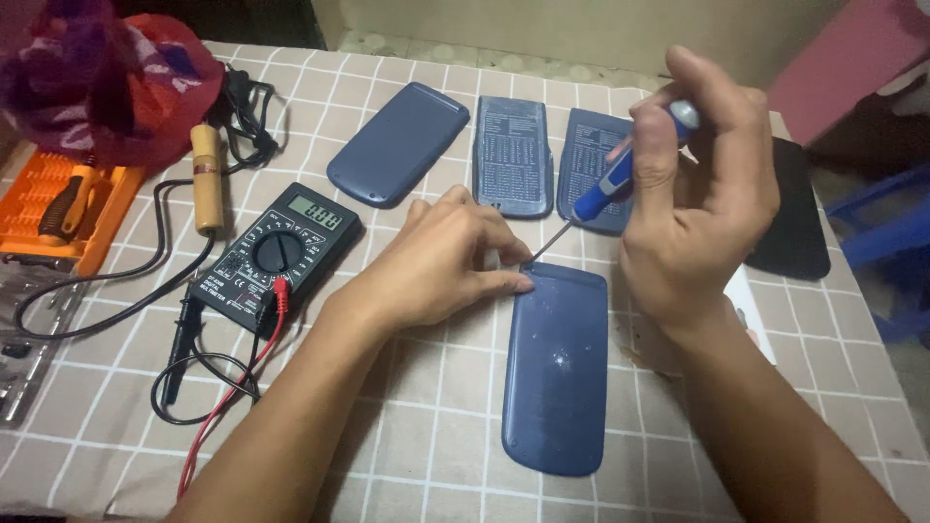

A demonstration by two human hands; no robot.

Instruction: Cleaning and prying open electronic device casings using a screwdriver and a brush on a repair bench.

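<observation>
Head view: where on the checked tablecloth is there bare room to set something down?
Bare checked tablecloth lies between the left forearm and the near blue slide cover, and right of that cover. It is crowded around the black multimeter with its leads, and at the three far blue covers.

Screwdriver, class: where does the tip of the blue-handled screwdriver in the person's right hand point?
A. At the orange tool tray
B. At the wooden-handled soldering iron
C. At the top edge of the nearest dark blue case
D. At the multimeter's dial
C: the right hand angles the screwdriver so its tip meets the top edge of the nearest dark blue case, beside the left hand fingertips.
</observation>
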